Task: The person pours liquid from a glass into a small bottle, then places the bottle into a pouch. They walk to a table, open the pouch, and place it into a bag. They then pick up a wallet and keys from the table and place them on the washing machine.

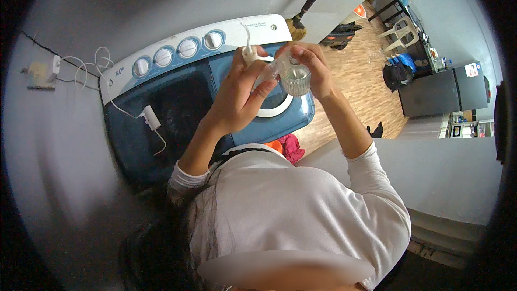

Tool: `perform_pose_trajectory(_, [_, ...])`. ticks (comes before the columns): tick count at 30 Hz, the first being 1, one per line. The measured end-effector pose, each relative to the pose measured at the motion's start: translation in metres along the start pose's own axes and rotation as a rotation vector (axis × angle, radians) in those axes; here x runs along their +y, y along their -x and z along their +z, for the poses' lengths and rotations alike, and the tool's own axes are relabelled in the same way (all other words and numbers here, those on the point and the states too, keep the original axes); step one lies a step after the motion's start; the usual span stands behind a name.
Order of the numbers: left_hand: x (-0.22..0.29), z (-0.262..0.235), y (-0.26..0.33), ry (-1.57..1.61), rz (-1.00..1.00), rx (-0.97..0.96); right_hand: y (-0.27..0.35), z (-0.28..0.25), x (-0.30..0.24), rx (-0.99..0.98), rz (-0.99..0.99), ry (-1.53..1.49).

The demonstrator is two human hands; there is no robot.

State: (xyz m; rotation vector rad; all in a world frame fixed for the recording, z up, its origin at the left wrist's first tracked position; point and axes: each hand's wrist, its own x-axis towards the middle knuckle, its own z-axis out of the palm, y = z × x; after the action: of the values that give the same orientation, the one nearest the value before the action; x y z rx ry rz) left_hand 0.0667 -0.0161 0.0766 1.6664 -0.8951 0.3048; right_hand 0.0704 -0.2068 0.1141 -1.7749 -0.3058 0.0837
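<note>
1. A blue-and-white plastic washing machine (293,117) stands with four round white knobs (187,48) along its rear panel (235,31).
2. A small white rectangular plastic box (151,117) lies on its dark blue left lid (180,94).
3. Thin white cable (121,109) trails from it.

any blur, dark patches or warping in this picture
Head view: fisheye curvature bows the washing machine, and the rim falls to black; head view: the left wall dims toward the bottom; head view: a smooth blurred oval hides detail near the lower edge; head view: pale highlights mark the ribbed glass jar, its ribs readable.
</note>
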Motion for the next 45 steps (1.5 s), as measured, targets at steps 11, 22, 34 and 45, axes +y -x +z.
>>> perform_pose_trajectory(11, [-0.002,0.001,-0.003,-0.095,0.022,-0.003,-0.016,-0.009,-0.033,-0.083,-0.193,0.461])
perform_pose_trajectory(22, [-0.005,0.001,0.0,-0.15,0.014,0.015,-0.022,-0.011,-0.04,-0.164,-0.153,0.562])
perform_pose_trajectory(34, [-0.003,0.002,-0.004,-0.152,0.057,0.049,-0.027,-0.014,-0.059,-0.239,-0.181,0.644])
perform_pose_trajectory(45, [0.001,0.0,0.001,-0.134,0.034,0.08,-0.028,-0.01,-0.072,-0.27,-0.154,0.744])
